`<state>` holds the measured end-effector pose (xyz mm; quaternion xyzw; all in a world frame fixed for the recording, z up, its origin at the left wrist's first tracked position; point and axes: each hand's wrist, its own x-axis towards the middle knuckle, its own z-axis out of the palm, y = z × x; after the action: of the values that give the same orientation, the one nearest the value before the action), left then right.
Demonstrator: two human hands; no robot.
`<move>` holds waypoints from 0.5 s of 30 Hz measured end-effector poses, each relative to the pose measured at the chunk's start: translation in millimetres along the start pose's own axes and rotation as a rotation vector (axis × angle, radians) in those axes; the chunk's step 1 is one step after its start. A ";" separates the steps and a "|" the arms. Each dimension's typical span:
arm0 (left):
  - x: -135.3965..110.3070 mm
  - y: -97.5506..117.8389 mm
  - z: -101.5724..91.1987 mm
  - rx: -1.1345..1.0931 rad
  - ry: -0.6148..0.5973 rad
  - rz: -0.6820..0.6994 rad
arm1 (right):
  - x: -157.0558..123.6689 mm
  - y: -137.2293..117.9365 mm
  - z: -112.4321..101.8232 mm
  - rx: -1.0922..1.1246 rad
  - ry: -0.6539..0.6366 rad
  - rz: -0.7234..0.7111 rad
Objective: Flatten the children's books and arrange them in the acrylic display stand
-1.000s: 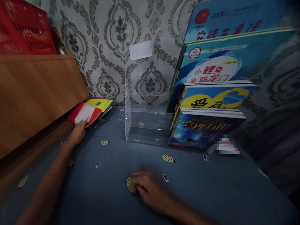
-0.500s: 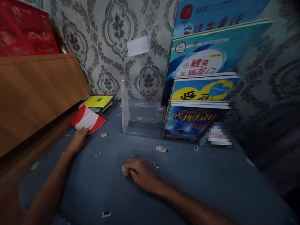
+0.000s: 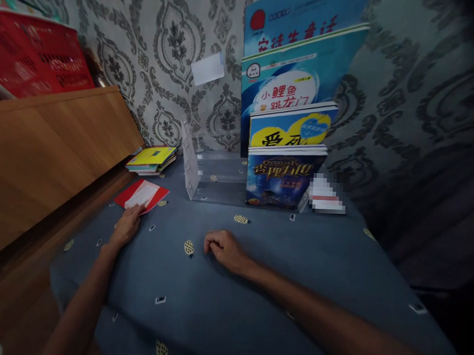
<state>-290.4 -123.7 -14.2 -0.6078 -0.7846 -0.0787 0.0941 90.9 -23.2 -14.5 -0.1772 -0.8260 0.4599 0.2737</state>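
Note:
At the left of the table, my left hand (image 3: 127,226) has its fingers at the near edge of a red booklet (image 3: 156,196) with a white printed panel. The booklet lies low over the cloth, just in front of a small stack of books (image 3: 153,157) with a yellow one on top. My right hand (image 3: 226,250) rests on the tablecloth with its fingers curled in and nothing visible in them. Beyond it stands a clear acrylic stepped rack (image 3: 189,162). Its right side carries books in rising tiers, a dark blue book (image 3: 279,182) in front.
A blue patterned cloth (image 3: 199,322) covers the table. Left of it, a wooden cabinet (image 3: 58,133) bears a red plastic basket (image 3: 38,53). A pixelated white item (image 3: 325,197) sits right of the rack. White paper (image 3: 207,69) is stuck to the patterned wall behind.
The red booklet has come away from the stack toward me with my left hand, so a gap now shows. My right hand stays curled on the cloth. The view has shifted.

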 end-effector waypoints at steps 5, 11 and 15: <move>-25.1 24.5 -5.3 -0.023 -0.003 0.038 | -19.1 12.0 -32.9 -0.104 0.067 -0.051; -63.1 59.2 -11.3 -0.061 0.025 0.091 | -33.7 26.5 -73.0 -0.181 0.155 -0.024; -85.1 73.6 -16.2 -0.144 0.020 0.131 | -44.7 34.4 -92.4 -0.192 0.181 0.008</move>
<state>-197.6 -189.2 -18.5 -0.6622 -0.7344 -0.1348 0.0629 184.3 31.4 -17.4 -0.2468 -0.8373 0.3621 0.3271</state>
